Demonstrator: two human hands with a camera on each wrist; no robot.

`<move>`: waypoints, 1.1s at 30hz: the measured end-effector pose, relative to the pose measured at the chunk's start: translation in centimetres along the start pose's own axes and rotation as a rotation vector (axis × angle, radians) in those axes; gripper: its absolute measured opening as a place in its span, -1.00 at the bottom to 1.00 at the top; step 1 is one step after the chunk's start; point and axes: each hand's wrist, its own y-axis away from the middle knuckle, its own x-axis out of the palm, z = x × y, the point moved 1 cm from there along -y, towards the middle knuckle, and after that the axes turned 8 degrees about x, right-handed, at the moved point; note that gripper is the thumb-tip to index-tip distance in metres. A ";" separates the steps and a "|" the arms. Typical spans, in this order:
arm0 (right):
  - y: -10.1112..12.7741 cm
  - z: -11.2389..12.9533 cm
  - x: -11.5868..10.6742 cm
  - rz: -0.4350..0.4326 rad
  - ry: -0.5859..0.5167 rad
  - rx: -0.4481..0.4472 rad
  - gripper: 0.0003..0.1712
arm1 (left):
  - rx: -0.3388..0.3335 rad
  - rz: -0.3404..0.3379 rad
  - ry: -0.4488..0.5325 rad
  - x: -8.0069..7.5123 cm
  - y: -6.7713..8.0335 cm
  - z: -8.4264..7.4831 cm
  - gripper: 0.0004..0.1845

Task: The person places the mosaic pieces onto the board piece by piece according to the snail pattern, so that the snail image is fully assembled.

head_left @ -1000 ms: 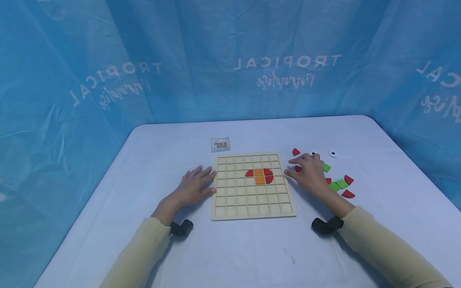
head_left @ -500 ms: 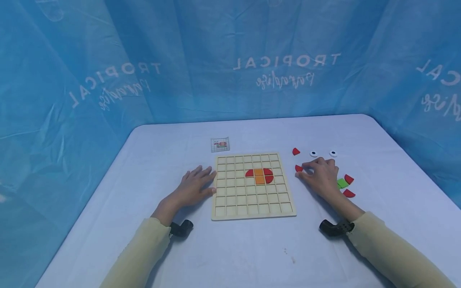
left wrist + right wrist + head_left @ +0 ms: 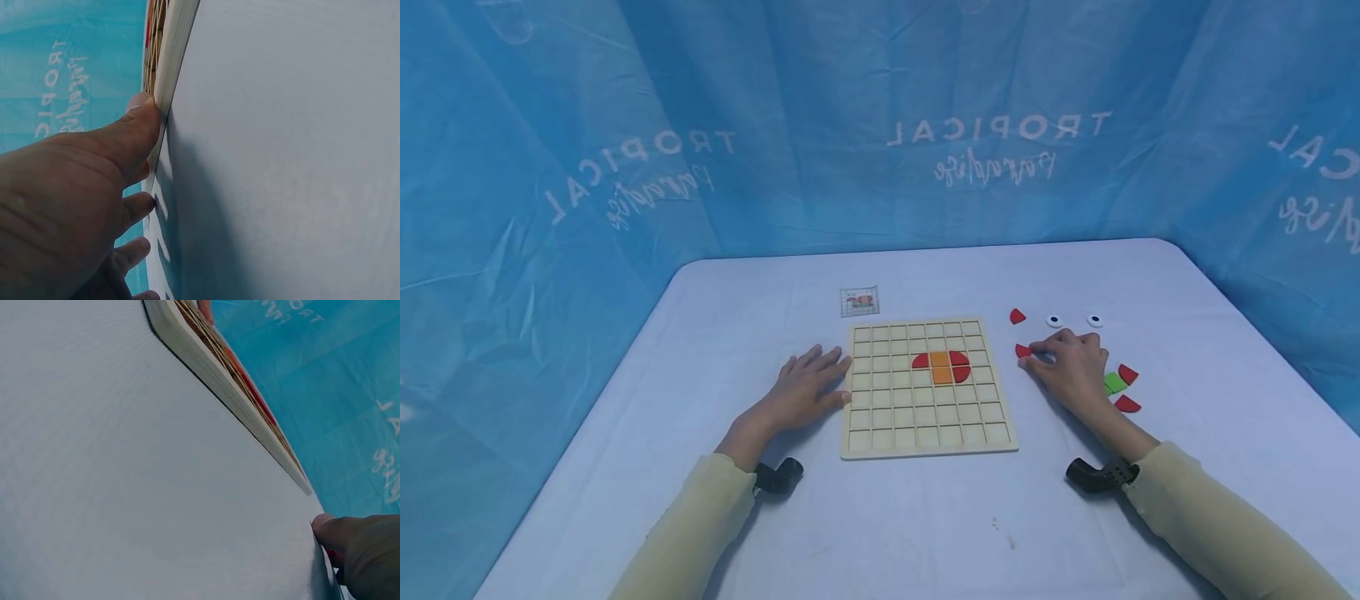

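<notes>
A pale wooden grid board (image 3: pixel 902 417) lies on the table. Orange squares (image 3: pixel 941 367) and red quarter-circle pieces (image 3: pixel 960 374) sit in its cells. My left hand (image 3: pixel 805 392) rests at the board's left edge with fingers spread; in the left wrist view its thumb (image 3: pixel 140 122) touches the rim. Right of the board, the thumb and forefinger of my right hand (image 3: pixel 1070 371) pinch a loose red quarter-circle piece (image 3: pixel 1022 351) lying on the table. In the right wrist view the thumb (image 3: pixel 337 531) covers most of that piece.
Beyond the board lies a small picture card (image 3: pixel 859 302). Two white eye discs (image 3: pixel 1095 320), another red piece (image 3: pixel 1017 316), a green square (image 3: pixel 1115 382) and red quarter-circles (image 3: pixel 1127 404) lie around my right hand. A blue curtain (image 3: pixel 880 192) hangs behind the table.
My right hand has drawn back rightward from beside the board to the red piece, uncovering the eye disc and covering some green pieces. My left hand and the pieces on the board stay put.
</notes>
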 end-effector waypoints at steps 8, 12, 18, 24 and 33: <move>0.0 0.0 0.0 0.010 -0.015 0.011 -0.62 | 0.004 -0.001 -0.007 0.0 0.0 0.1 -0.34; 0.0 0.0 0.0 0.004 -0.022 0.004 -0.63 | 0.000 0.003 -0.010 0.1 0.0 0.2 -0.35; 0.1 0.1 0.0 -0.002 -0.031 0.001 -0.63 | -0.004 0.002 -0.006 0.3 -0.1 0.4 -0.35; 0.4 0.5 -0.4 0.022 -0.125 -0.008 -0.63 | -0.001 0.009 -0.013 0.4 -0.2 0.2 -0.35; 1.6 4.6 0.1 0.107 -0.286 -0.118 -0.63 | -0.021 0.011 -0.023 0.2 -0.1 0.0 -0.35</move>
